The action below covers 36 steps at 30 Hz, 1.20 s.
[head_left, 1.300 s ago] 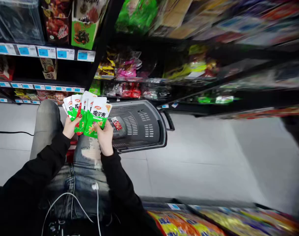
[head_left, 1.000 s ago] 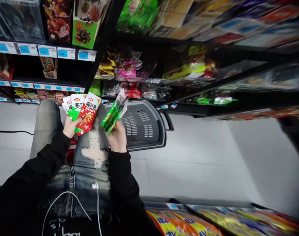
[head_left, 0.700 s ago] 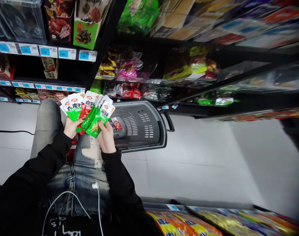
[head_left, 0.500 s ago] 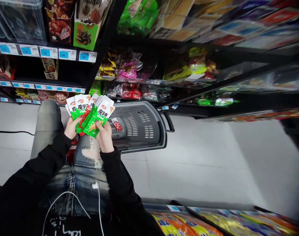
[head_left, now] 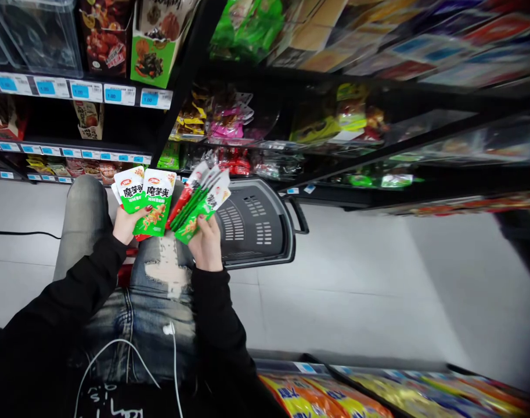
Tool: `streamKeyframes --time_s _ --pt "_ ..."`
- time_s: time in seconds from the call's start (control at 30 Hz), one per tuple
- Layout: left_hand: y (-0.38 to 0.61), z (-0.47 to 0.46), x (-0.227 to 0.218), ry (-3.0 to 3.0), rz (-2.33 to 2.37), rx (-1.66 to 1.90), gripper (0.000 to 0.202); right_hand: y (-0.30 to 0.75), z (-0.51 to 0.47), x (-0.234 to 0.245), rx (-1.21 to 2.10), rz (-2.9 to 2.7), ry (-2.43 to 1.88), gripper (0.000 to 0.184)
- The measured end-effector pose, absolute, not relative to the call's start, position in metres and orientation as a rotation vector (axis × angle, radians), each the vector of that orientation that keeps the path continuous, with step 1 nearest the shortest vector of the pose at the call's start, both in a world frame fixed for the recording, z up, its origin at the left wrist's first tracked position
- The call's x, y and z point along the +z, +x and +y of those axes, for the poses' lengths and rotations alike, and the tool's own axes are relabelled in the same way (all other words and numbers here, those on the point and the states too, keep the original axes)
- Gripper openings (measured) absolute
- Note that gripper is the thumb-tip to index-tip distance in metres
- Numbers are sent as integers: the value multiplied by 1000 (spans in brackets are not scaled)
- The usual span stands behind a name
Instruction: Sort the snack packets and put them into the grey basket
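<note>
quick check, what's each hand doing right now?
Left hand: closed on green snack packets, fanned face-up.
Right hand: closed on a second packet stack, tilted edge-on above the grey basket.

Green snack packets [head_left: 148, 200] in the left hand [head_left: 126, 225]: large black characters "魔芋爽" on the white top, with a small red brand logo too small to read. One packet corner shows "20". Packets in the right hand [head_left: 207, 248] are tilted, print unreadable. Blue price tags [head_left: 113, 94] on the shelf rail [head_left: 77, 91]: two read "1.00"; the rest are blurred.
</note>
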State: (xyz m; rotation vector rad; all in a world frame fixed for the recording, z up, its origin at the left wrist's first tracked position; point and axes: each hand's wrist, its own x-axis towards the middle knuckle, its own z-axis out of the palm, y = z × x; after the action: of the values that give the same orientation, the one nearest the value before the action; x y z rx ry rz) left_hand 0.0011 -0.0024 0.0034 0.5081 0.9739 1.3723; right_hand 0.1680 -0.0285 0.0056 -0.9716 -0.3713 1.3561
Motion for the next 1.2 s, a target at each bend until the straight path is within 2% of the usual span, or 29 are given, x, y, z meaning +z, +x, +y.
streamKeyframes --time_s 0.43,0.73,1.03,1.2 --pt "3 -3 0 459 968 1259 43 133 -28 2 1375 -543 -1103 30" --pt "-7 0 -11 768 1045 1171 42 150 -27 -1 1286 -501 -1108 30" --pt "-9 -2 -5 716 1106 1123 46 198 -27 -9 1424 -216 -907 15" --pt "-11 -2 1 807 1103 1009 48 188 -30 -5 1455 -496 -997 30"
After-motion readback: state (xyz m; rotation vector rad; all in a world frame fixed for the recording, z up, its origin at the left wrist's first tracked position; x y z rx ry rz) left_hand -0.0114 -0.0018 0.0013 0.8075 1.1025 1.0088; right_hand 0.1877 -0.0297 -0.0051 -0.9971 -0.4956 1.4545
